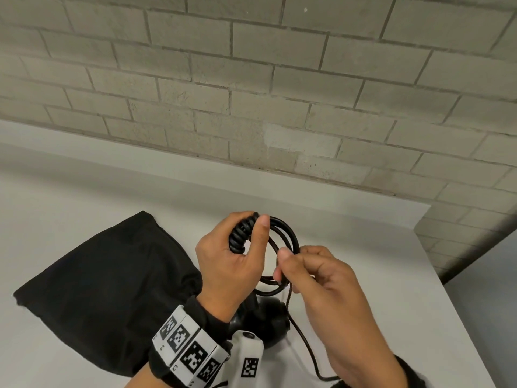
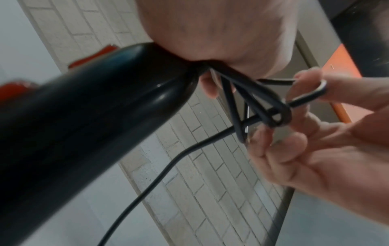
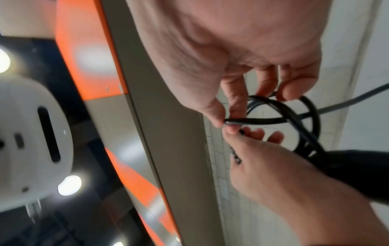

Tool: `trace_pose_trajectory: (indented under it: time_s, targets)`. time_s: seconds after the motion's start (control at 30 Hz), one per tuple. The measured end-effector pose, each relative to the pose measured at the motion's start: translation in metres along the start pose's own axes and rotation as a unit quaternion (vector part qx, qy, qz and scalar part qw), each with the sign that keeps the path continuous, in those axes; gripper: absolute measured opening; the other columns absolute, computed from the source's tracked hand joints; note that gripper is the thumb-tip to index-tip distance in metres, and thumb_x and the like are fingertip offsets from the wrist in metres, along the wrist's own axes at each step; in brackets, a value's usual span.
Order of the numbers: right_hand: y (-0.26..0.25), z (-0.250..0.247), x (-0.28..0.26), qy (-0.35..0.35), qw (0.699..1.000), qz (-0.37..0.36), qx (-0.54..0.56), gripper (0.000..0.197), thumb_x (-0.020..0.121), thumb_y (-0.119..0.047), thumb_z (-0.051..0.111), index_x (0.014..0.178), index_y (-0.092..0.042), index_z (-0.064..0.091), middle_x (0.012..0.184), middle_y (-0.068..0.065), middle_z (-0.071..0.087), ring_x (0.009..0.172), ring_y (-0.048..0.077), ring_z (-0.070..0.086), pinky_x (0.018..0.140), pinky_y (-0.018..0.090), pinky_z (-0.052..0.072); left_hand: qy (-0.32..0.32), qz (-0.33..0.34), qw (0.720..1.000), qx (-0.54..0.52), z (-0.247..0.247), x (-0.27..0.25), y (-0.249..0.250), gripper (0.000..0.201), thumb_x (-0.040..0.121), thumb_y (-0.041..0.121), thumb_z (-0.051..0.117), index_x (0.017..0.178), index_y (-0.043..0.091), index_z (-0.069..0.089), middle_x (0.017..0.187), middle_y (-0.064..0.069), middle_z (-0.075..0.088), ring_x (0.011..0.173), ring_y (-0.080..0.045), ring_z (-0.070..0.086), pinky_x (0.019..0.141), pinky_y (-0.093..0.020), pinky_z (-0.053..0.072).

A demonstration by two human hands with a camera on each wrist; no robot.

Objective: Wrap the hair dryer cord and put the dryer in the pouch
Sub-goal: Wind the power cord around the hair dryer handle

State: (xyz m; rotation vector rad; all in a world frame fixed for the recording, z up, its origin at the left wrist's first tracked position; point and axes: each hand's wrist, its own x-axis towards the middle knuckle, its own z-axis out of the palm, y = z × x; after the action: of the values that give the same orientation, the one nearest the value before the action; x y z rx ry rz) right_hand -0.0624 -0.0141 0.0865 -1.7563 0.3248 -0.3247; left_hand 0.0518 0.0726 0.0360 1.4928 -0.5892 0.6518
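The right hand (image 1: 321, 278) pinches the cord (image 1: 291, 239) between thumb and forefinger, its fingers (image 1: 285, 256) clamped on the strand where it meets the loops. Just beside them, the left hand (image 1: 232, 259) is clenched round the ribbed strain relief and the top of the gathered coils, thumb pressing them in place. Below the left palm hangs the hair dryer (image 1: 265, 323), held above the table (image 1: 391, 275). Loose cord trails down past the right wrist. The pouch (image 1: 106, 289) lies on the table, outward of the left hand. To wrap well, I judge each new loop should match the others in size, with light tension, the left thumb trapping every turn
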Motion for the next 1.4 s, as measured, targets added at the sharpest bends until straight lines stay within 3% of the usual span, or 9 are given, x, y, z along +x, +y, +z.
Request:
trace_pose_trajectory:
  time_s: [0.2, 0.53, 0.6, 0.73, 0.87, 0.97, 1.2, 1.3, 1.4]
  targets:
    - [0.011, -0.005, -0.018, 0.065, 0.984, -0.085, -0.145, 0.012, 0.08, -0.03, 0.079, 0.08, -0.037, 0.069, 0.095, -0.018, 0.057, 0.092, 0.003, 0.055, 0.075, 0.015, 0.045, 0.023, 0.028, 0.999, 0.011, 0.006, 0.001, -0.004, 0.038, 0.095, 0.043, 0.059, 0.082, 0.009, 0.071, 0.069, 0.006, 0.066, 0.06, -0.01, 0.064, 0.054, -0.036, 0.053]
    - [0.007, -0.025, -0.02, -0.102, 0.991, -0.006, 0.084, 0.029, 0.073, -0.044, 0.069, 0.061, -0.018, 0.063, 0.054, 0.0, 0.052, 0.052, 0.011, 0.045, 0.065, 0.019, 0.041, 0.018, 0.03, 0.999, 0.037, 0.008, 0.005, -0.008, 0.032, 0.093, 0.039, 0.063, 0.08, 0.011, 0.071, 0.067, 0.007, 0.065, 0.059, -0.007, 0.062, 0.054, -0.034, 0.052]
    - [0.016, -0.028, -0.025, -0.121, 0.991, -0.049, 0.025, 0.015, 0.073, -0.025, 0.079, 0.073, -0.026, 0.063, 0.08, -0.005, 0.073, 0.083, 0.005, 0.067, 0.086, 0.021, 0.045, 0.016, 0.018, 0.999, 0.034, 0.008, 0.007, -0.01, 0.029, 0.092, 0.038, 0.063, 0.08, 0.012, 0.071, 0.066, 0.007, 0.065, 0.059, -0.006, 0.062, 0.054, -0.034, 0.052]
    - [0.042, -0.024, -0.036, -0.168, 0.984, -0.064, 0.004, 0.041, 0.075, -0.006, 0.081, 0.089, -0.037, 0.059, 0.116, -0.008, 0.071, 0.134, 0.006, 0.047, 0.117, 0.033, 0.03, -0.013, -0.005, 1.0, 0.009, 0.007, 0.009, -0.01, 0.029, 0.091, 0.04, 0.063, 0.079, 0.015, 0.071, 0.066, 0.009, 0.066, 0.059, -0.008, 0.063, 0.055, -0.036, 0.052]
    - [0.062, -0.036, -0.044, -0.128, 0.988, -0.03, 0.086, 0.038, 0.064, -0.013, 0.092, 0.088, -0.024, 0.065, 0.068, 0.014, 0.07, 0.093, 0.03, 0.072, 0.093, 0.028, 0.053, -0.027, -0.013, 1.0, 0.007, 0.006, 0.01, -0.011, 0.029, 0.089, 0.041, 0.065, 0.077, 0.015, 0.072, 0.066, 0.009, 0.067, 0.059, -0.009, 0.064, 0.055, -0.037, 0.053]
    - [0.063, -0.056, -0.048, -0.059, 0.992, 0.007, 0.113, 0.049, 0.046, -0.041, 0.097, 0.076, -0.015, 0.069, 0.046, 0.014, 0.045, 0.049, 0.026, 0.047, 0.055, 0.029, 0.047, -0.045, -0.01, 0.999, 0.003, 0.009, 0.007, -0.008, 0.03, 0.088, 0.04, 0.065, 0.076, 0.013, 0.072, 0.065, 0.006, 0.068, 0.058, -0.013, 0.064, 0.054, -0.038, 0.053]
    - [0.099, -0.079, -0.057, -0.073, 0.993, -0.001, 0.093, 0.044, 0.048, -0.029, 0.099, 0.063, -0.012, 0.061, 0.058, 0.015, 0.057, 0.068, 0.023, 0.064, 0.067, 0.019, 0.051, -0.042, -0.016, 0.999, 0.005, 0.01, 0.009, -0.009, 0.029, 0.088, 0.041, 0.064, 0.077, 0.015, 0.071, 0.064, 0.007, 0.066, 0.057, -0.009, 0.062, 0.054, -0.033, 0.052]
    - [0.12, -0.09, -0.055, -0.096, 0.958, -0.11, 0.248, 0.025, 0.092, 0.019, 0.046, 0.112, 0.008, 0.057, 0.114, 0.039, 0.06, 0.128, 0.043, 0.048, 0.102, 0.035, 0.047, -0.032, -0.032, 0.999, -0.005, 0.008, 0.011, -0.009, 0.025, 0.088, 0.041, 0.064, 0.077, 0.019, 0.07, 0.063, 0.01, 0.064, 0.055, -0.006, 0.059, 0.054, -0.024, 0.049]
    - [0.135, -0.092, -0.072, -0.006, 0.951, 0.015, 0.31, 0.037, 0.097, 0.02, 0.017, 0.125, 0.021, 0.042, 0.112, 0.034, 0.062, 0.112, 0.043, 0.06, 0.107, 0.04, 0.042, -0.034, -0.039, 0.999, -0.008, 0.008, 0.012, -0.011, 0.023, 0.088, 0.039, 0.064, 0.076, 0.021, 0.069, 0.062, 0.009, 0.063, 0.055, -0.006, 0.059, 0.055, -0.019, 0.047]
